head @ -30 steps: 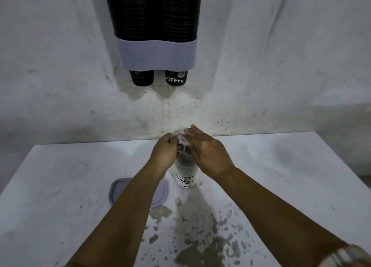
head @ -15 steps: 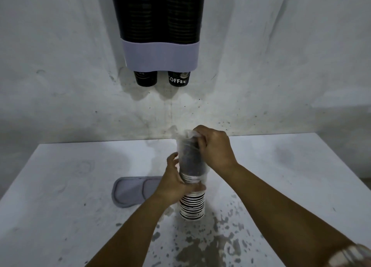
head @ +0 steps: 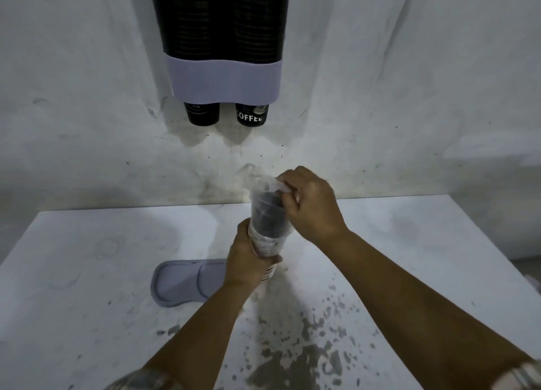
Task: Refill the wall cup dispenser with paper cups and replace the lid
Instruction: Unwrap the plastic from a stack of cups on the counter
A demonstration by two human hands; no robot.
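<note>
gripping the cup stack [head: 268, 237], left hand [head: 244, 260] fingers wrap it; right hand [head: 314, 206] fingers pinch its plastic sleeve [head: 265, 189].

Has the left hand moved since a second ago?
Yes. The left hand has dropped from the sleeve's top to grip the cup stack lower, nearer the grey lid.

Both forearms are bare; pale striped sleeve cuffs [head: 524, 373] show at the frame's bottom edge, near each elbow
</note>
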